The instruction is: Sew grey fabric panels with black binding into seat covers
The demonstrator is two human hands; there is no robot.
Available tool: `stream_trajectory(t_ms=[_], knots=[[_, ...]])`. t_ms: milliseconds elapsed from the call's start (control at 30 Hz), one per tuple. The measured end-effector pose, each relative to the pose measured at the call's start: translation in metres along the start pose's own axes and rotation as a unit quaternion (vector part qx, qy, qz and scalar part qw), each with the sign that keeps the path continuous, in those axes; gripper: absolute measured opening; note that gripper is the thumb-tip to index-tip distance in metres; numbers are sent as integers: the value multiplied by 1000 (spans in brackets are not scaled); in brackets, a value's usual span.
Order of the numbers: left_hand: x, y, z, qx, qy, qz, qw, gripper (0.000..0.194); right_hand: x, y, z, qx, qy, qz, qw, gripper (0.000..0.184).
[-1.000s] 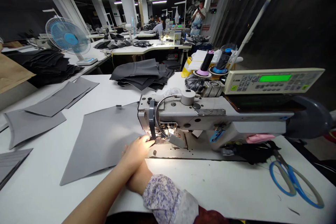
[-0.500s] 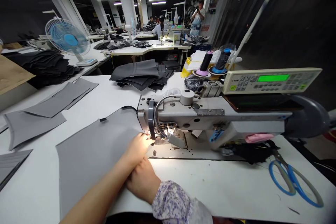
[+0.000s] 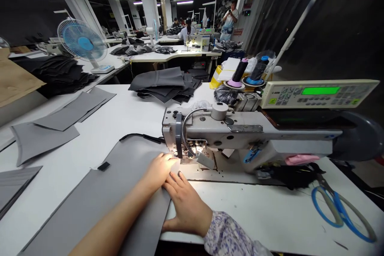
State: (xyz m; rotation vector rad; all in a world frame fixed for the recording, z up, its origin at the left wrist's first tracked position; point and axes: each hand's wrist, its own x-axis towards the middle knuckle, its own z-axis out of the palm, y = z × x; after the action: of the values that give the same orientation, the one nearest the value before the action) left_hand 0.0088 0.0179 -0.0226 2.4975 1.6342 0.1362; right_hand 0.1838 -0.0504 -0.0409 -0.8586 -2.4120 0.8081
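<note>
A large grey fabric panel (image 3: 120, 184) lies under my hands, its right end at the lit needle area of the sewing machine (image 3: 222, 128). My left hand (image 3: 162, 170) rests on the panel beside the presser foot, fingers laid down on it and pointing right. Just below, my right hand (image 3: 189, 208) spreads over the panel's near right edge, thumb apart, fingertips touching my left hand. A black strip (image 3: 141, 137) runs along the panel's far edge toward the machine. One small black tab (image 3: 103, 166) sits on the left edge. The needle itself is hidden.
Blue-handled scissors (image 3: 336, 208) lie at the right. Grey pieces (image 3: 63, 112) are spread at the left, and dark panels (image 3: 162, 82) are stacked behind. Thread cones (image 3: 240, 72) stand by the control panel (image 3: 321, 93). A fan (image 3: 84, 44) and several people are farther back.
My right hand has moved right from under my left wrist and spread its fingers. The panel has turned, its tab shifting left and nearer, with more black strip showing. My left hand stays near the needle.
</note>
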Motion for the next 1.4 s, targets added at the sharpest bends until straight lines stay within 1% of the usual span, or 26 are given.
stream_trajectory(t_ms=[67, 133, 233, 300, 367, 433, 467, 533, 600, 667, 767, 900, 1067, 1300, 1400], knots=[[-8, 0, -3, 10, -27, 14, 999, 34, -3, 0, 2, -2, 7, 18, 1000, 96], [-23, -2, -4, 12, -41, 14, 999, 35, -4, 0, 3, -8, 17, 36, 999, 88], [-51, -8, 2, 8, -11, 5, 1000, 38, -7, 1, 3, -17, 24, 54, 998, 72], [-66, -11, 10, 6, 21, -6, 1000, 40, -7, 3, 1, -29, 27, 57, 998, 68], [-71, -11, 18, 0, 47, -26, 999, 39, -8, 5, 1, -48, 32, 54, 997, 68], [-69, -7, 24, -9, 65, -43, 997, 37, -10, 5, 3, -68, 44, 47, 996, 64], [-66, -5, 26, -13, 72, -48, 996, 36, -11, 5, 6, -75, 56, 39, 995, 58], [-57, -1, 26, -17, 78, -56, 995, 34, -13, 3, 11, -84, 84, 12, 993, 45], [-49, 2, 24, -20, 81, -66, 994, 33, -14, 1, 14, -90, 110, -16, 990, 39], [-42, 3, 22, -27, 82, -71, 994, 33, -13, 0, 15, -94, 122, -28, 988, 40], [-35, 3, 19, -44, 86, -80, 992, 33, -10, 3, 10, -89, 124, -22, 988, 41], [-24, 3, 15, -54, 87, -93, 990, 28, -3, 13, 5, -79, 136, -22, 987, 43], [-9, 3, 11, -46, 81, -118, 989, 23, 2, 24, 5, -57, 150, -22, 987, 47], [-5, 4, 12, -27, 85, -123, 988, 22, 5, 28, 3, -43, 178, -15, 983, 47], [-3, 4, 13, -19, 84, -125, 988, 22, 6, 28, 2, -35, 180, -18, 983, 46]])
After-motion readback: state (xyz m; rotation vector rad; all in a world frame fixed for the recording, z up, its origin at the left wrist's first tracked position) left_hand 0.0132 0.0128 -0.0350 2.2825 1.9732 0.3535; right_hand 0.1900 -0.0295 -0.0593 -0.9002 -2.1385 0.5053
